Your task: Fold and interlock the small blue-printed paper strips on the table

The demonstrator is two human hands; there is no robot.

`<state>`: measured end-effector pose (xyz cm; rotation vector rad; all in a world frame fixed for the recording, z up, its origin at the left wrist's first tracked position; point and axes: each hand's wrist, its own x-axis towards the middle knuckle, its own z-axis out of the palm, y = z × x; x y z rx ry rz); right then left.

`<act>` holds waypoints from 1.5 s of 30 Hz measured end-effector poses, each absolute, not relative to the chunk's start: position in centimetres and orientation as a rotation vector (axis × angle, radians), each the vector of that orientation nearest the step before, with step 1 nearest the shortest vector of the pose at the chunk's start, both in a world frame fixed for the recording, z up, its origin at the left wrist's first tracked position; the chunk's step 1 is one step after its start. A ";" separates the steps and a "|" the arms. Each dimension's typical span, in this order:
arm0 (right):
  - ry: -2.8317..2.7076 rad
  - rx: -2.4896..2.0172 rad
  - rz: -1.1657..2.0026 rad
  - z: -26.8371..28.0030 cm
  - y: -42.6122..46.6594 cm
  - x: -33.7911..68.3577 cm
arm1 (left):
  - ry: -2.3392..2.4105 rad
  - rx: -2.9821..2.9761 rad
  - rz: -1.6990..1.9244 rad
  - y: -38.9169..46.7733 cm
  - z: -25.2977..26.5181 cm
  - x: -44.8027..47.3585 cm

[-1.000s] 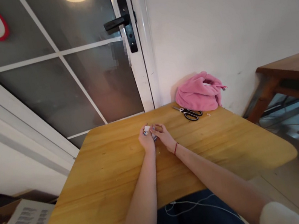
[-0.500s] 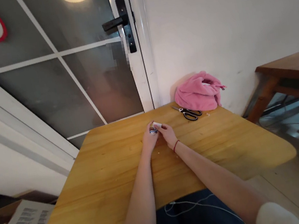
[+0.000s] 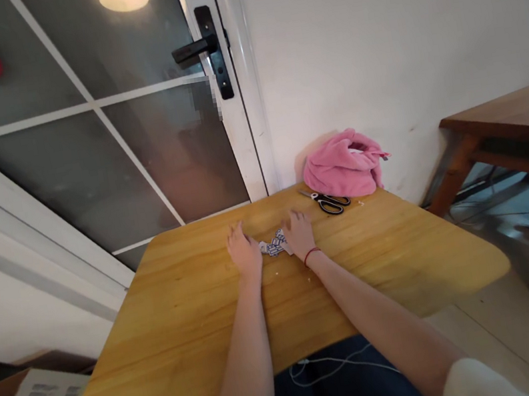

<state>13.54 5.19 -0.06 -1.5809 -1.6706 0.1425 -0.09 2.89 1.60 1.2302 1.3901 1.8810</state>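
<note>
A small strip of white paper with dark blue markings (image 3: 275,245) lies on the wooden table between my two hands. My left hand (image 3: 243,250) is beside its left end, palm down, fingers apart and reaching forward; whether it touches the paper is hard to see. My right hand (image 3: 301,232), with a red cord on the wrist, rests over the paper's right end and hides part of it. Its fingers look spread and bent down, not closed round anything. Black-handled scissors (image 3: 330,203) lie beyond my right hand.
A pink plush bag (image 3: 343,164) stands against the wall behind the scissors. Tiny scraps dot the wooden table (image 3: 189,325). The glazed door (image 3: 185,150) borders the far left edge. A white cable (image 3: 338,368) lies across my lap. Another wooden table (image 3: 510,123) is at right.
Both hands were together, fingers holding a small white piece between them. They have now moved apart and down, and the patterned paper is spread between them on the table.
</note>
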 end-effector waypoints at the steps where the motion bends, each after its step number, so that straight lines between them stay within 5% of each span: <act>1: -1.820 -1.539 0.130 -0.3 5.1 13.4 | 1.424 1.249 1.876 2.8 1.6 -0.5; 8: -2.409 -1.304 0.138 -1.7 5.1 10.8 | 1.985 1.538 1.625 2.7 0.7 -5.2; 17: -2.562 -1.402 0.163 -1.2 8.2 5.7 | 2.284 2.256 0.570 0.8 0.4 -8.3; 27: -2.591 -1.427 0.156 -0.8 9.9 4.9 | 2.293 2.125 0.531 1.1 -0.1 -7.5; 39: -2.326 -2.014 -0.023 -0.9 12.4 17.0 | 2.698 1.683 0.621 1.0 1.1 -12.1; 45: -2.271 -2.062 0.029 -0.7 11.2 14.6 | 2.348 2.066 0.447 1.0 0.6 -10.7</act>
